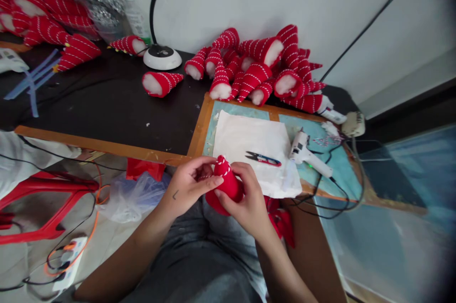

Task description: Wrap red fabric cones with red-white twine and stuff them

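Over my lap, my right hand is closed around a red fabric cone, its tip pointing up and away from me. White-flecked twine winds around the upper part of the cone; the lower part is plain red. My left hand pinches the twine beside the cone, with its thumb against the cone's side. Just beyond my hands, thread snips lie on a white cloth. To their right rests a white glue gun with a small green light.
Twine-wrapped, white-stuffed cones are heaped at the back of the table, with another pile at far left. A lamp base stands between them. Cables hang off the right side. A red stool and power strip are on the floor.
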A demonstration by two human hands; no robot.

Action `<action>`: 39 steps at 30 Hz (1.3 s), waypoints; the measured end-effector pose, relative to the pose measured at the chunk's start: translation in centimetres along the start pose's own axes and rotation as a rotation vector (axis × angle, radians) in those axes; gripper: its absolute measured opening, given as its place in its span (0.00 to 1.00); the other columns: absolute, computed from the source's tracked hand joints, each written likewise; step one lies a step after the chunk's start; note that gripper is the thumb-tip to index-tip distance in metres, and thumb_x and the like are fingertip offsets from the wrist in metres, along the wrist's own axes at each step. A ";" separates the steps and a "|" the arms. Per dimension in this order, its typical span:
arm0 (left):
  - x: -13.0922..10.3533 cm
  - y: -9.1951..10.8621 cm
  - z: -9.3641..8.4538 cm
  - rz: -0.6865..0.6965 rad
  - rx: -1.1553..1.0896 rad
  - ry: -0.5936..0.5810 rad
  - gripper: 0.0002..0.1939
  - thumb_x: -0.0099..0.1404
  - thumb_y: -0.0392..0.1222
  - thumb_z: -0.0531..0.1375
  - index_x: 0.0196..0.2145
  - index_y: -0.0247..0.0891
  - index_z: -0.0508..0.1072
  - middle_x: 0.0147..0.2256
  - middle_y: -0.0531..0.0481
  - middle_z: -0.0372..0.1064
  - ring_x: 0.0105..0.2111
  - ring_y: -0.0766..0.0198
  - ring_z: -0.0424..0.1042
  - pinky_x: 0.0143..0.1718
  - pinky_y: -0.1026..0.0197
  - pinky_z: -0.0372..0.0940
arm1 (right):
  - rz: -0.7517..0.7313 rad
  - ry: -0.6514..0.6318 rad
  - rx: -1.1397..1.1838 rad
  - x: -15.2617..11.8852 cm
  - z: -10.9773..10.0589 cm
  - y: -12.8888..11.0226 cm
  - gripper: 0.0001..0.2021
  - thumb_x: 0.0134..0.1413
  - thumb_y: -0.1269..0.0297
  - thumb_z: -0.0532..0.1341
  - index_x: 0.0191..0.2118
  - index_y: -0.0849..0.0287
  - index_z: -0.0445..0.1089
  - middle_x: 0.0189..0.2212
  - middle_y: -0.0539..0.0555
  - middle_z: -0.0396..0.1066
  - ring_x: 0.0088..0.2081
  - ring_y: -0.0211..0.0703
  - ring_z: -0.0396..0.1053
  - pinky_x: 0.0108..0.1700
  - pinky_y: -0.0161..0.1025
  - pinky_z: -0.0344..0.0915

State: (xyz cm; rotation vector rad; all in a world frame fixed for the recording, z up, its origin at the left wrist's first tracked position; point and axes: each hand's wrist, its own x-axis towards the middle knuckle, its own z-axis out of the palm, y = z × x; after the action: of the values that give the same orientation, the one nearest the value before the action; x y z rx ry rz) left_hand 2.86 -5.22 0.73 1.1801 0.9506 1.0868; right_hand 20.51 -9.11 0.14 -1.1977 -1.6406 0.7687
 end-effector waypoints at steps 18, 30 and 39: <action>-0.9 -0.4 0.6 0.087 0.000 0.065 0.18 0.63 0.53 0.71 0.29 0.37 0.72 0.26 0.53 0.67 0.26 0.68 0.64 0.26 0.68 0.61 | 0.015 0.146 -0.039 0.3 0.1 -0.7 0.18 0.56 0.62 0.67 0.52 0.54 0.69 0.48 0.56 0.70 0.50 0.48 0.71 0.51 0.45 0.72; 0.0 -1.2 -0.4 0.006 -0.095 -0.020 0.23 0.58 0.55 0.74 0.47 0.41 0.80 0.30 0.51 0.69 0.28 0.65 0.68 0.27 0.67 0.63 | 0.267 -0.173 0.619 0.1 -0.5 0.1 0.32 0.60 0.45 0.65 0.63 0.48 0.54 0.49 0.56 0.72 0.47 0.50 0.75 0.49 0.47 0.75; 0.3 -0.8 -0.2 -0.041 -0.148 -0.194 0.24 0.62 0.61 0.70 0.46 0.39 0.82 0.37 0.42 0.79 0.38 0.55 0.77 0.38 0.60 0.71 | 0.364 -0.274 0.857 0.5 -0.6 0.4 0.34 0.55 0.44 0.64 0.63 0.51 0.56 0.45 0.57 0.76 0.39 0.51 0.76 0.37 0.44 0.71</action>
State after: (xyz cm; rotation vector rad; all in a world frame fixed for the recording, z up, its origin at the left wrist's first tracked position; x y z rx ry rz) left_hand 2.85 -4.93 -0.09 1.1173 0.7284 0.9738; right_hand 21.19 -8.53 0.18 -0.7726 -1.0738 1.7096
